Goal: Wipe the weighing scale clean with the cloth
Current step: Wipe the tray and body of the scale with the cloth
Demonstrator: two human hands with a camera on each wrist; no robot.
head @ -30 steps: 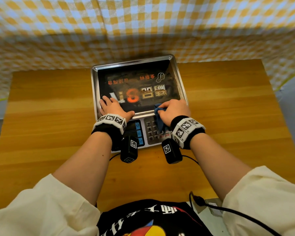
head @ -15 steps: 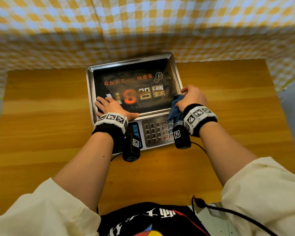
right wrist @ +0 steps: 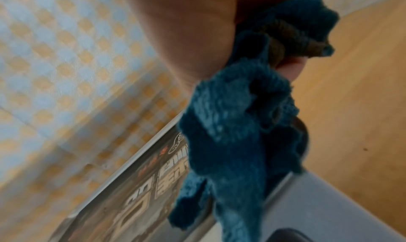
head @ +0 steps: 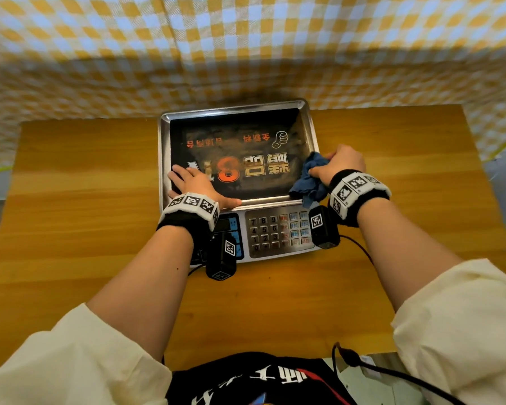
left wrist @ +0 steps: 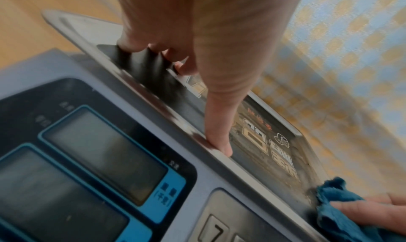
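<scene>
The weighing scale [head: 237, 124] stands at the table's far middle, a steel pan with a dark printed mat on top and a keypad [head: 278, 232] facing me. My left hand [head: 196, 182] lies flat on the pan's near left corner, fingers straight, thumb along the front rim [left wrist: 219, 141]. My right hand [head: 342, 162] grips a crumpled blue cloth [head: 310, 179] at the pan's right edge. The cloth [right wrist: 237, 132] hangs from the fist over the pan's near right corner, and it shows low right in the left wrist view [left wrist: 338, 209].
The wooden table [head: 85, 200] reaches out on both sides of the scale. A yellow and white checked cloth [head: 246, 48] hangs as a backdrop right behind it. The scale's two displays [left wrist: 87, 159] sit under my left wrist. A black cable [head: 392, 372] runs near my lap.
My right hand has carried the cloth from the pan's front middle to its right edge and slightly farther back. The left hand has stayed pressed on the near left corner.
</scene>
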